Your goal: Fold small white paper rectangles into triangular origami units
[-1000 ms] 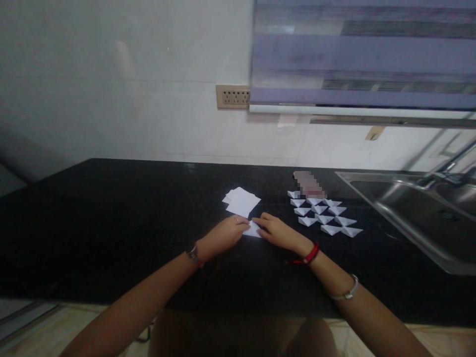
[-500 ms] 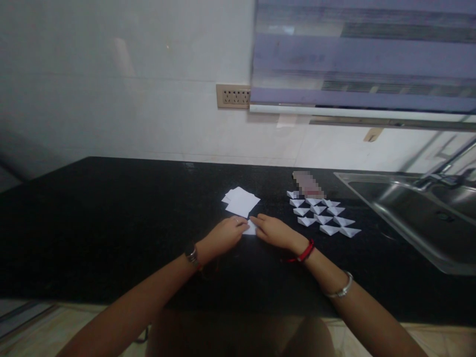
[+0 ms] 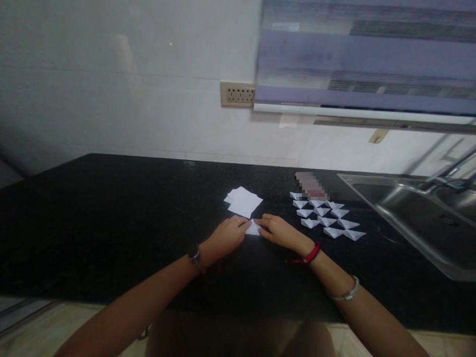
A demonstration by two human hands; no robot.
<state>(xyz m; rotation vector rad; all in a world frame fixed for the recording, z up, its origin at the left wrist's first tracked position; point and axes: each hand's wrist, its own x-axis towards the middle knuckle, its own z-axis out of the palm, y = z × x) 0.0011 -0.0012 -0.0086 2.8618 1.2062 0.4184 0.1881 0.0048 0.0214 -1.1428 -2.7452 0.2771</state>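
Note:
My left hand (image 3: 225, 236) and my right hand (image 3: 278, 230) meet over a small white paper piece (image 3: 253, 228) on the black countertop (image 3: 111, 218). Both pinch its edges with curled fingers, and the paper rises to a small point between them. Just behind it lies a loose stack of white paper squares (image 3: 243, 201). To the right, several folded white paper triangles (image 3: 327, 218) lie in rows. My left wrist wears a watch, my right wrist a red band, with a silver bracelet further up that forearm.
A steel sink (image 3: 416, 213) with a tap is set into the counter at the right. A blurred-out small object (image 3: 309, 185) lies behind the triangles. A wall socket (image 3: 237, 94) and a striped window blind (image 3: 364, 59) are above. The counter's front edge runs under my forearms.
The paper between my fingers has been folded in, from a flatter sheet to a smaller pointed shape. Both hands stay in place; the view has shifted slightly.

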